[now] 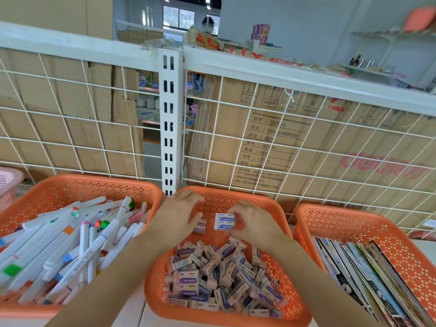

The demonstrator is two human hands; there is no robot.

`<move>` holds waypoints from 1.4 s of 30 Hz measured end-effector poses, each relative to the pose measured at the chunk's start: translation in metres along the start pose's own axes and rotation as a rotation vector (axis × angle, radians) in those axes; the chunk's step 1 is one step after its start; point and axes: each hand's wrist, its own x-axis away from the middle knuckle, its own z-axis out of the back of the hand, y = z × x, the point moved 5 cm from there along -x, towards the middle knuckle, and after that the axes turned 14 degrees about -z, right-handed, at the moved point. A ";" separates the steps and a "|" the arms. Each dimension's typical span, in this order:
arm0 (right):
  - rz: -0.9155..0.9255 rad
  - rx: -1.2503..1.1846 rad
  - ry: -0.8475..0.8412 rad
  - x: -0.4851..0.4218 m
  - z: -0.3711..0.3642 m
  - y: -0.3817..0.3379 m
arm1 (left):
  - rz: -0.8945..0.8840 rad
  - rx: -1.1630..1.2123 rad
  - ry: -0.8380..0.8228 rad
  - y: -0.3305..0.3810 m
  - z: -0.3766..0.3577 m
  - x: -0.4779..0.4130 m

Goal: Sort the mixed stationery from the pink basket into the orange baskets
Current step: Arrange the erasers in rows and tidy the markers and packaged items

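At the far left edge of the frame, part of a pink basket [9, 182] shows, its contents out of view. Just right of it, the left orange basket [70, 185] holds a heap of white marker pens [70, 246] with coloured caps. In the lower centre stands the middle orange basket [238, 195], where both of the person's bare arms reach in from the bottom of the frame. The left hand [175, 218] hovers palm down over the far end of this basket, fingers curved, thumb pressed against a small eraser [199, 227] that it grips. Close beside it, the right hand [253, 224] is curled, pinching two stacked erasers [224, 221] with blue and white printed sleeves between thumb and fingertips. Below both hands, the near half of the basket holds a loose eraser pile [219, 279]. At lower right, the right orange basket [354, 215] holds thin booklets [377, 279] standing on edge in a row. Behind all three baskets, a white wire grid panel [306, 138] crosses the frame, with a slotted white post [171, 126] in the centre and printed cardboard boxes [271, 147] behind the wires.
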 end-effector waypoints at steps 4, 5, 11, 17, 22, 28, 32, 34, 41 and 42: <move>-0.014 0.144 -0.039 -0.022 -0.013 0.001 | 0.060 -0.128 -0.103 -0.001 -0.005 0.005; -0.014 0.174 -0.062 -0.026 -0.018 0.001 | 0.063 -0.139 -0.115 -0.002 -0.007 0.007; -0.038 0.306 -0.195 -0.038 -0.045 0.004 | 0.073 -0.165 -0.085 -0.007 -0.014 0.008; 0.013 0.366 -0.123 -0.036 -0.060 -0.003 | 0.039 -0.158 -0.060 -0.015 -0.022 0.005; -0.003 0.310 -0.117 -0.039 -0.062 -0.001 | 0.020 -0.167 -0.069 -0.019 -0.027 0.003; -0.042 0.270 -0.191 -0.036 -0.052 0.002 | -0.015 -0.152 -0.058 -0.023 -0.032 0.003; -0.086 0.146 -0.210 -0.020 -0.020 0.012 | -0.104 -0.138 -0.025 -0.016 -0.029 0.000; -0.099 0.108 -0.129 -0.006 -0.004 0.018 | -0.145 -0.070 -0.056 -0.005 -0.027 -0.003; -0.081 0.008 -0.067 0.025 -0.008 0.021 | -0.075 0.202 -0.663 0.012 -0.077 -0.014; -0.082 -0.016 -0.086 0.026 -0.011 0.022 | -0.068 0.214 -0.664 0.012 -0.081 -0.014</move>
